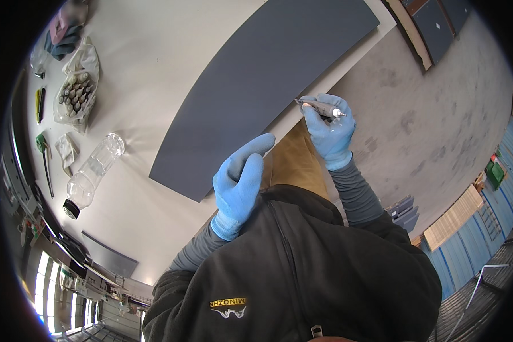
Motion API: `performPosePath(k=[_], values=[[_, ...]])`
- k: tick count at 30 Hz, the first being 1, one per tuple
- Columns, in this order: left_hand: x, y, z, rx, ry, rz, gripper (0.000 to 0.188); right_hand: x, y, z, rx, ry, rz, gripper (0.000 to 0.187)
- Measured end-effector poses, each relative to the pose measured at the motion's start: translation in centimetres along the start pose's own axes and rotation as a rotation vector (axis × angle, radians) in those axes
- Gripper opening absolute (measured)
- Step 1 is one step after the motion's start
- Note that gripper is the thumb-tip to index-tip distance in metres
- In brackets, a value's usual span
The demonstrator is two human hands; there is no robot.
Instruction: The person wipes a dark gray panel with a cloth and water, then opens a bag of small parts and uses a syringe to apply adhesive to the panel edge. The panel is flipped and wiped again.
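Observation:
A long dark grey panel [256, 85] with one curved side lies flat on a white table [148, 68]. My right hand [332, 134], in a blue glove, is closed around a slim grey pen-like tube [324, 108] with a white end and a thin dark tip. That tip points left, toward the panel's straight near edge; I cannot tell whether it touches. My left hand [238, 185], gloved in the same blue, holds nothing. Its fingers are stretched out beside the near edge of the panel, and contact with it is unclear.
On the table's left side are a clear plastic bottle [94, 171] lying down, a bag of several small tubes [74, 97], a yellow-black cutter [40, 105] and a green-headed tool [43, 149]. Dark panels [439, 28] stand at the far right beyond the concrete floor [416, 114].

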State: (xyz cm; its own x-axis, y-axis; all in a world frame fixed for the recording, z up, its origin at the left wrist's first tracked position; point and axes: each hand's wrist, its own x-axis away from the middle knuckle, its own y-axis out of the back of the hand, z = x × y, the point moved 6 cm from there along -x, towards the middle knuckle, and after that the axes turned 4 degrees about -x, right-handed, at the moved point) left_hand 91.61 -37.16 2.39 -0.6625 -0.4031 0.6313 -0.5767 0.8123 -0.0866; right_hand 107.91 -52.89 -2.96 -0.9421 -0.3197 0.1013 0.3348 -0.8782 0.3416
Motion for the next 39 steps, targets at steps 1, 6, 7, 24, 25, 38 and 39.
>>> performPosePath(k=[1, 6, 7, 24, 25, 38, 39], values=[[0.0, 0.0, 0.0, -0.004, 0.007, -0.006, 0.034, -0.1, -0.1, -0.2, 0.012, 0.004, 0.02, 0.02], [-0.1, -0.1, 0.0, -0.003, 0.009, -0.007, 0.034, -1.1, 0.4, -1.5, -0.068, 0.019, -0.053, 0.019], [-0.1, -0.1, 0.0, -0.005, 0.015, -0.011, 0.034, -1.3, 0.8, -2.1, -0.151, -0.023, -0.106, 0.019], [-0.7, -0.4, -0.1, -0.007, 0.019, 0.006, 0.034, 0.4, -0.1, -2.4, -0.257, -0.24, -0.144, 0.029], [-0.7, -0.3, -0.1, -0.007, 0.023, 0.003, 0.034, 0.4, -0.2, -2.6, -0.231, -0.254, -0.139, 0.028], [-0.7, 0.0, 0.0, -0.001, 0.043, 0.009, 0.034, 1.3, -0.1, -2.6, -0.357, -0.362, -0.195, 0.031], [-0.7, -0.1, 0.1, 0.007, 0.045, 0.008, 0.034, 1.4, -0.3, -2.4, -0.364, -0.32, -0.18, 0.031]])
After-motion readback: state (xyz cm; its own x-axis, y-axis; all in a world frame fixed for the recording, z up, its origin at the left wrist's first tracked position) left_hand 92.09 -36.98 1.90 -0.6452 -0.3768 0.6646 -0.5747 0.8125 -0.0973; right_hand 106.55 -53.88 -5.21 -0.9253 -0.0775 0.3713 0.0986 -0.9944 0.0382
